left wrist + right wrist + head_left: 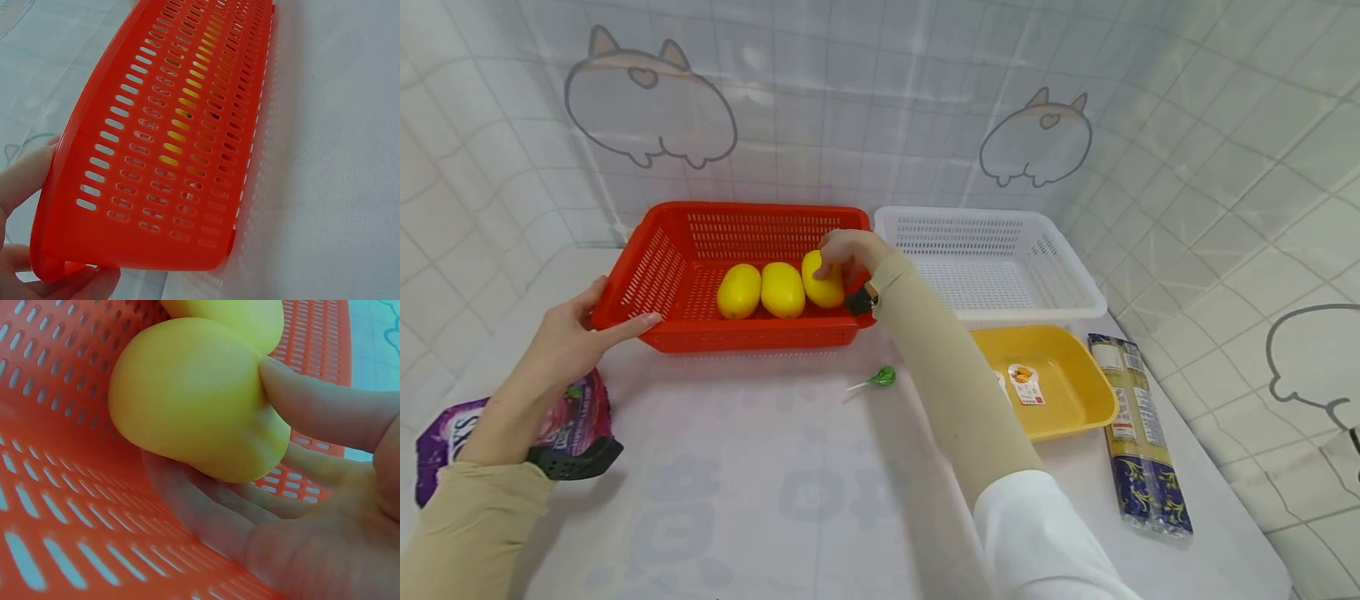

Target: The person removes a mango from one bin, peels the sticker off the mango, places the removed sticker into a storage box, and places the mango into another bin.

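A red plastic basket (752, 337) stands at the back with three yellow lemons in a row in its right half. My right hand (852, 250) reaches over the basket's right end and grips the rightmost lemon (822, 287). In the right wrist view the thumb lies on one side of that lemon (187, 394) and the fingers curl beneath it, close to the slotted red wall. Beside it sit the middle lemon (782, 290) and the left lemon (739, 292). My left hand (568, 337) holds the basket's left front corner, its thumb over the rim.
Right of the red basket is a white basket (992, 315). A yellow tray (1067, 383) with stickers stands in front of it, beside a long blue-and-clear noodle packet (1138, 433). A green lollipop (886, 376) lies mid-table. Under my left forearm is a purple bag (591, 408).
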A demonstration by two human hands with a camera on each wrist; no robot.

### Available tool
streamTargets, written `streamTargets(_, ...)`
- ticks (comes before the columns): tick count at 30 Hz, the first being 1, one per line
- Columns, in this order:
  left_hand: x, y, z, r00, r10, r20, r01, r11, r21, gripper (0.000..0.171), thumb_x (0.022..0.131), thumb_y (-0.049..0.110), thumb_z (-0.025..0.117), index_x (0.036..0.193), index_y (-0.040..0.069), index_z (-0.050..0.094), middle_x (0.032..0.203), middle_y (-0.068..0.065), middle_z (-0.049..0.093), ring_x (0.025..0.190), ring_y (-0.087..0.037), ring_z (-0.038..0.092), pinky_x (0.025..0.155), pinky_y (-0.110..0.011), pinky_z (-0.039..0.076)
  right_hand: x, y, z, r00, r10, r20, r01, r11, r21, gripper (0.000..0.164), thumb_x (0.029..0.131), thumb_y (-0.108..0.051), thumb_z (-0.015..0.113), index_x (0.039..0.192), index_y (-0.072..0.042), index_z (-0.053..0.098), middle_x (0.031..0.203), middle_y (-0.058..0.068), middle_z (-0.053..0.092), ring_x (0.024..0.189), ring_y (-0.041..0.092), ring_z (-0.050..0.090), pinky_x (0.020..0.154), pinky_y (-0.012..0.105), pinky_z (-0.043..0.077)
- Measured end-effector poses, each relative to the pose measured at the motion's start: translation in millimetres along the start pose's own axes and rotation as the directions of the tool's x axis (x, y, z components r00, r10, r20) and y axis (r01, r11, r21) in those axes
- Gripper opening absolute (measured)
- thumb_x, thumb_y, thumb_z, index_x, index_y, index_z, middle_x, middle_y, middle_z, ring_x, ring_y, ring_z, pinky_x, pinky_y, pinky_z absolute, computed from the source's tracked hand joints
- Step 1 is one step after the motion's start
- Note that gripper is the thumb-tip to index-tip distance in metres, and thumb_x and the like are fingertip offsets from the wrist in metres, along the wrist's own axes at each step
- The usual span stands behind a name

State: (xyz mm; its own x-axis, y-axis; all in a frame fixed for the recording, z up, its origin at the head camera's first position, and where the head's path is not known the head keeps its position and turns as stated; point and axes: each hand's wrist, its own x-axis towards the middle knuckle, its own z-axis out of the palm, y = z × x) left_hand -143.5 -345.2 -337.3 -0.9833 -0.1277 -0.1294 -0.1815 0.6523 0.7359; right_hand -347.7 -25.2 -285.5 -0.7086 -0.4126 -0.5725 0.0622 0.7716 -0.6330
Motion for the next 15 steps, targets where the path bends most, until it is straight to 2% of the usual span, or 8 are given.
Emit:
streamTargets(6, -0.5, 0.3, 0.4, 1.000, 0.006, -0.007, -0.006, 1.000, 0.006, 0.110, 0.089, 0.067, 0.057, 0.156, 0.019, -0.016, 0.162, -0.031, 0.010, 0.137, -0.054, 0.022, 0.098, -0.070, 0.040, 2.5, 0.6, 1.7, 1.000, 0.010, 0.008, -0.010, 1.000, -0.022, 0.075, 0.096, -0.014, 0.064, 0.159, -0.014, 0.024, 0.160, 0.007, 0.029, 0.131, 0.031, 0.049, 0.101, 0.045, 0.053)
streamTargets(9, -0.3, 0.7, 0.4, 1.000, 0.002, -0.002, -0.002, 1.000, 0.002, 0.109, 0.090, 0.067, 0.057, 0.156, 0.019, -0.016, 0.163, -0.031, 0.008, 0.137, -0.054, 0.021, 0.101, -0.072, 0.037, 3.3, 1.1, 2.6, 1.000, 0.012, 0.018, -0.011, 0.999, -0.045, 0.068, 0.096, -0.013, 0.064, 0.156, -0.011, 0.031, 0.155, 0.009, 0.036, 0.128, 0.031, 0.051, 0.102, 0.045, 0.052)
streamTargets(15, -0.3, 0.7, 0.2, 1.000, -0.003, -0.001, 0.003, 1.000, -0.001, 0.109, 0.090, 0.066, 0.057, 0.155, 0.019, -0.017, 0.163, -0.031, 0.010, 0.137, -0.053, 0.022, 0.100, -0.070, 0.039, 3.9, 1.2, 5.2, 0.999, 0.011, 0.031, -0.010, 1.000, -0.022, 0.052, 0.096, -0.014, 0.064, 0.143, -0.006, 0.043, 0.137, 0.012, 0.048, 0.121, 0.030, 0.053, 0.102, 0.045, 0.051)
